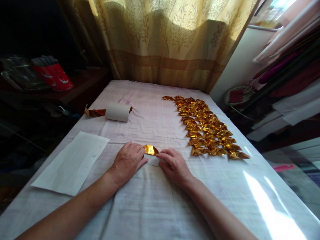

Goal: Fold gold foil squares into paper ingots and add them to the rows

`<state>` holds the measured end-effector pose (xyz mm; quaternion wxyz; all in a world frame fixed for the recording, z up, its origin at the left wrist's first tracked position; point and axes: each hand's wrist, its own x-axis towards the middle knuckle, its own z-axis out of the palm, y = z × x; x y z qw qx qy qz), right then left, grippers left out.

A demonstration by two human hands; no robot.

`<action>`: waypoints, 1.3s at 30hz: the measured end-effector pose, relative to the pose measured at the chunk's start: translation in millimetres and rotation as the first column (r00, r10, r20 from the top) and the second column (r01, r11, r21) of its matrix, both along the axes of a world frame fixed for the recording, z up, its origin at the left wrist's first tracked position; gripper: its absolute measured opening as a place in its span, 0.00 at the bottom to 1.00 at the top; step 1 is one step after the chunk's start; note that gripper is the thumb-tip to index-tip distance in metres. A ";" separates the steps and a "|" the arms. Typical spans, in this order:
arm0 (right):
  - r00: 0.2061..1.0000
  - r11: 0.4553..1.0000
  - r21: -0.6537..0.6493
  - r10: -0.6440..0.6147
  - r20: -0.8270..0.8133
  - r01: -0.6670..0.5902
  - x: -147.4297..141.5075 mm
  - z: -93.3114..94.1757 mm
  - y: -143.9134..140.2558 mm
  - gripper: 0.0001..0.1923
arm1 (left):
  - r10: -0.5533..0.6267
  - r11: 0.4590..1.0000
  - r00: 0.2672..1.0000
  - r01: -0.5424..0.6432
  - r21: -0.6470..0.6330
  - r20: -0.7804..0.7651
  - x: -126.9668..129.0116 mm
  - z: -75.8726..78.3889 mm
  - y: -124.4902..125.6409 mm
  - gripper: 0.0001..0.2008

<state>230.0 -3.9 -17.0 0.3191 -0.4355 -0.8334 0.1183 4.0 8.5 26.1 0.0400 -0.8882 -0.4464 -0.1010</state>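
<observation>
Two hands of mine lie flat on the white cloth [150, 206] near its middle, meeting over one small sheet of gold foil paper [150, 150]; most of that sheet is hidden under my fingers, only a gold folded corner and a pale strip showing; my left hand [128, 162] rests palm down, fingers together, tips pressing the sheet's left edge; my right hand [175, 165] presses its right side, fingers slightly curled and close; whether either thumb is tucked beneath I cannot tell; to the right lie folded gold pieces [207, 128] in overlapping rows, too crowded to count; one foil roll [117, 112] sits far left; one white sheet [72, 162] lies beside my left forearm.
</observation>
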 end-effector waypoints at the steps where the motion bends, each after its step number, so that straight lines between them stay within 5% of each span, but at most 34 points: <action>1: 1.000 1.000 0.028 0.010 0.027 -0.011 0.4 0.5 1.2 0.14 | -0.001 1.000 1.000 0.001 0.001 0.006 -0.2 -0.6 0.1 0.08; 13: 0.987 0.986 0.035 0.161 0.026 -0.161 6.7 11.4 2.6 0.14 | -0.099 0.993 0.982 0.108 -0.046 0.161 0.7 -9.3 -10.0 0.04; 18: 0.995 0.993 0.070 0.093 -0.030 -0.091 7.8 3.8 3.7 0.15 | -0.103 0.991 0.974 0.118 -0.062 0.203 -3.2 -5.8 -9.9 0.11; 28: 0.993 0.996 0.007 0.083 0.087 -0.084 6.0 2.1 12.2 0.18 | -0.117 0.992 0.968 0.126 -0.026 0.222 -5.3 -15.7 -1.3 0.08; 39: 0.993 0.992 0.101 0.059 0.105 -0.070 5.6 1.5 4.2 0.06 | -0.236 0.971 0.958 0.238 0.010 0.163 -15.8 -21.9 -13.8 0.13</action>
